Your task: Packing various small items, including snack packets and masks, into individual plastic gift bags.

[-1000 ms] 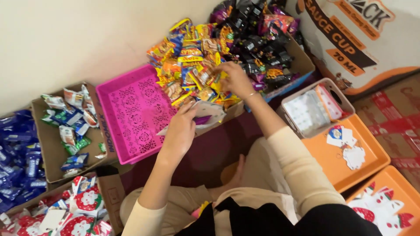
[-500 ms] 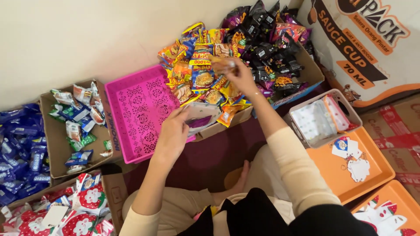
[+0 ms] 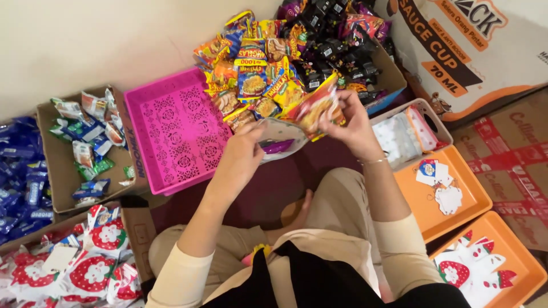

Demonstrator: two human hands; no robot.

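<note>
My right hand grips a yellow and red snack packet just in front of a heap of colourful snack packets. My left hand holds the rim of a pale open bag, which has something purple inside. The packet's lower end touches the bag's opening. Both hands meet above the dark floor, right of an empty pink plastic tray.
A box of dark wrapped snacks stands behind. A cardboard box of blue and green sachets and blue packets lie left. Strawberry-print packets lie lower left. Orange trays and a white basket are right.
My right hand has lifted a yellow packet off the heap and brought it back to the bag. My left hand has moved right and taken the bag's rim.
</note>
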